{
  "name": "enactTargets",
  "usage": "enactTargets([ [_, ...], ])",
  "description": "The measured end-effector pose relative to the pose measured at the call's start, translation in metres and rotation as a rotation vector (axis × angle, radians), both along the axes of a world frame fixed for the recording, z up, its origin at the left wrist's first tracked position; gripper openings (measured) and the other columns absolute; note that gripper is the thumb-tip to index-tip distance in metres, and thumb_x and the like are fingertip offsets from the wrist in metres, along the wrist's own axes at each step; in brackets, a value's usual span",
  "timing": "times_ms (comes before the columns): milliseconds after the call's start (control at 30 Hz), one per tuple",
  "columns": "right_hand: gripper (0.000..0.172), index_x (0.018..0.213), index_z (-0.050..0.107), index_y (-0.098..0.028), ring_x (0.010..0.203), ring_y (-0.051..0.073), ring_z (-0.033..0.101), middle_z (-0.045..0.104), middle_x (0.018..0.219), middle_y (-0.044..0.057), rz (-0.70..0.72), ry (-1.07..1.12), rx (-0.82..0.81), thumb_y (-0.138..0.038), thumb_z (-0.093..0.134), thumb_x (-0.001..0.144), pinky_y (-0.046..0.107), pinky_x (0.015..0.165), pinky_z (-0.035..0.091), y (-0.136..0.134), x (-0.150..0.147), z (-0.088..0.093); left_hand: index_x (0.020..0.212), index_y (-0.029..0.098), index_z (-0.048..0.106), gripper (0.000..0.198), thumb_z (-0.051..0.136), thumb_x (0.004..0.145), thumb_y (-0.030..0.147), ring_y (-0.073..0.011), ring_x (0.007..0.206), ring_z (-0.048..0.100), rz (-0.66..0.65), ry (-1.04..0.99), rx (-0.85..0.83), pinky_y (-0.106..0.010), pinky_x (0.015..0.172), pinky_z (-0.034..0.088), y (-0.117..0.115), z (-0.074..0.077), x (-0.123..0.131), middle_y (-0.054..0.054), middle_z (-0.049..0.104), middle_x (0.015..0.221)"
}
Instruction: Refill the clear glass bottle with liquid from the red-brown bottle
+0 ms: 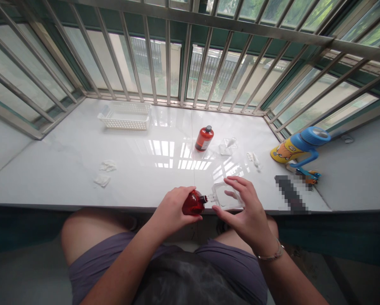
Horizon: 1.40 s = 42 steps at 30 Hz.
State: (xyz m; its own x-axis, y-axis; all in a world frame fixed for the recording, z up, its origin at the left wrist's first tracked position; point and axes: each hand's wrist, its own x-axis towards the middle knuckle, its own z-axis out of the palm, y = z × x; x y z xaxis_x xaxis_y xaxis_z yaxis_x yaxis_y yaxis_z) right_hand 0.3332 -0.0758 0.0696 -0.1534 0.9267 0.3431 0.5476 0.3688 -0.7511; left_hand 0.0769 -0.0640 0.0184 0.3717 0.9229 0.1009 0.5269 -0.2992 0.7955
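Observation:
My left hand is wrapped round a red translucent bottle, tilted so that its uncapped dark neck points right. In my right hand is a clear square bottle, lying on its side with its threaded neck towards the left. The two bottle mouths face each other and are very close; whether they touch, I cannot tell. Both bottles are at the front edge of the white counter. Farther back stands another red bottle with a black cap, and to its right is a small clear object.
A white perforated basket sits at the back left. Crumpled tissues lie at the left. On the right are a blue and yellow tumbler, a small white item and a blurred-out dark object. Metal bars line the window.

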Motion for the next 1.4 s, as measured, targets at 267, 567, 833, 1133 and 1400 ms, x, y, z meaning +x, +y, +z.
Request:
enactTargets([
  [267, 0.066, 0.149, 0.059, -0.037, 0.138, 0.034, 0.059, 0.053, 0.15, 0.011, 0.01, -0.018, 0.019, -0.035, 0.086, 0.089, 0.056, 0.103, 0.069, 0.0011, -0.0001, 0.0018, 0.143, 0.03, 0.06, 0.082, 0.1, 0.073, 0.041, -0.0341, 0.122, 0.07, 0.003, -0.008, -0.007, -0.05, 0.106, 0.057, 0.0001, -0.0001, -0.0006, -0.009, 0.073, 0.135],
  [567, 0.067, 0.15, 0.058, -0.038, 0.138, 0.034, 0.058, 0.053, 0.149, 0.011, 0.032, -0.047, 0.048, -0.033, 0.087, 0.089, 0.055, 0.102, 0.069, 0.0026, -0.0006, 0.005, 0.143, 0.029, 0.059, 0.082, 0.101, 0.072, 0.039, -0.0336, 0.122, 0.069, 0.0, -0.001, -0.015, -0.049, 0.106, 0.056, 0.0001, 0.0017, 0.0, -0.008, 0.073, 0.135],
  [833, 0.068, 0.152, 0.058, -0.038, 0.139, 0.035, 0.058, 0.054, 0.149, 0.011, 0.04, -0.074, 0.077, -0.032, 0.086, 0.09, 0.054, 0.102, 0.069, 0.0037, -0.0006, 0.0081, 0.143, 0.029, 0.058, 0.082, 0.1, 0.074, 0.039, -0.0332, 0.122, 0.068, -0.002, -0.005, -0.01, -0.048, 0.106, 0.055, -0.0005, -0.001, -0.0008, -0.008, 0.072, 0.136],
  [1133, 0.068, 0.152, 0.057, -0.035, 0.138, 0.034, 0.057, 0.053, 0.149, 0.012, 0.061, -0.095, 0.103, -0.03, 0.086, 0.09, 0.055, 0.102, 0.069, 0.0041, 0.0008, 0.0092, 0.143, 0.028, 0.058, 0.083, 0.101, 0.073, 0.04, -0.0324, 0.122, 0.068, -0.007, -0.007, -0.016, -0.047, 0.106, 0.055, -0.0001, -0.0006, -0.001, -0.007, 0.072, 0.136],
  [1400, 0.068, 0.153, 0.057, -0.034, 0.137, 0.035, 0.058, 0.054, 0.149, 0.013, 0.064, -0.11, 0.157, -0.031, 0.085, 0.091, 0.056, 0.1, 0.07, 0.0066, 0.0015, 0.0077, 0.143, 0.028, 0.058, 0.083, 0.101, 0.073, 0.038, -0.0331, 0.121, 0.068, -0.01, -0.012, -0.014, -0.048, 0.106, 0.055, 0.0006, -0.0014, -0.0014, -0.008, 0.072, 0.136],
])
